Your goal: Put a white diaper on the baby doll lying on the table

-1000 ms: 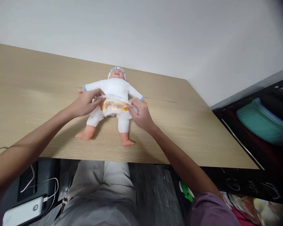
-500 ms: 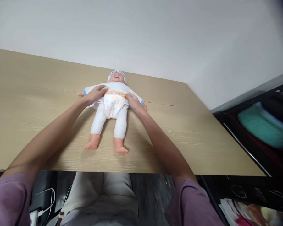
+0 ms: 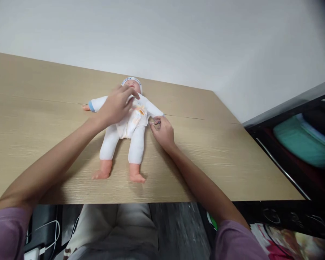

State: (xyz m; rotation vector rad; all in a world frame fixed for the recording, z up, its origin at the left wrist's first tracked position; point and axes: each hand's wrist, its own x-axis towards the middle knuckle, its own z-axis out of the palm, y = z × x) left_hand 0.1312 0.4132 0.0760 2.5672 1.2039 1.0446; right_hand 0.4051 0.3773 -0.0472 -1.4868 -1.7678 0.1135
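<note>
A baby doll (image 3: 137,153) lies on its back on the wooden table (image 3: 213,162), its head toward the wall and its feet toward me. It has a white outfit, a lettered white cap (image 3: 130,78) and a white diaper (image 3: 127,126) with an orange-patterned waistband. Over the doll's chest is my left hand (image 3: 117,104), slightly blurred, its fingers bent and apart; it hides part of the torso and the waistband. At the doll's hip on the right side of the view, my right hand (image 3: 164,131) pinches the diaper's side edge between thumb and fingers.
A pale wall (image 3: 162,43) stands behind the table. To the right is a dark shelf with a green rounded item (image 3: 304,141). Below the table's front edge are a white cable (image 3: 55,231) on the left and colourful printed packaging (image 3: 289,242) on the right.
My left hand has left the waistband's left side and moved up and right over the chest. My right hand has shifted right and down to the hip, pulling the diaper's side outward.
</note>
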